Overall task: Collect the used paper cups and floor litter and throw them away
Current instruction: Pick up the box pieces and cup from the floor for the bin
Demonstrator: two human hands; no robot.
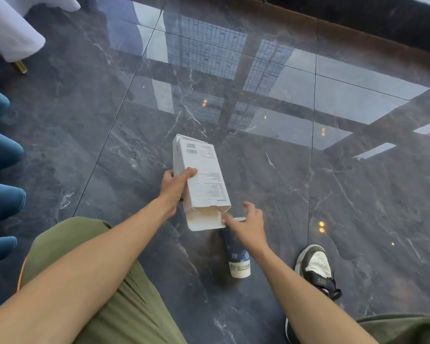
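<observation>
left hand [174, 188] grips white carton [202, 182] | right hand [248, 225] fingers spread, seemingly touching its flap | paper cup [236, 256] top hidden

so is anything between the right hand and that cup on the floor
Yes, partly. The white carton, gripped in the left hand, hangs with its open lower end over the paper cup, covering the cup's far end. The right hand is at that open end, above the cup, fingers spread.

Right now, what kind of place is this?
Probably a banquet or event hall, though that is a guess. Polished dark marble floor, a white draped tablecloth over a gold table leg, and a row of blue upholstered chairs along the left.
</observation>
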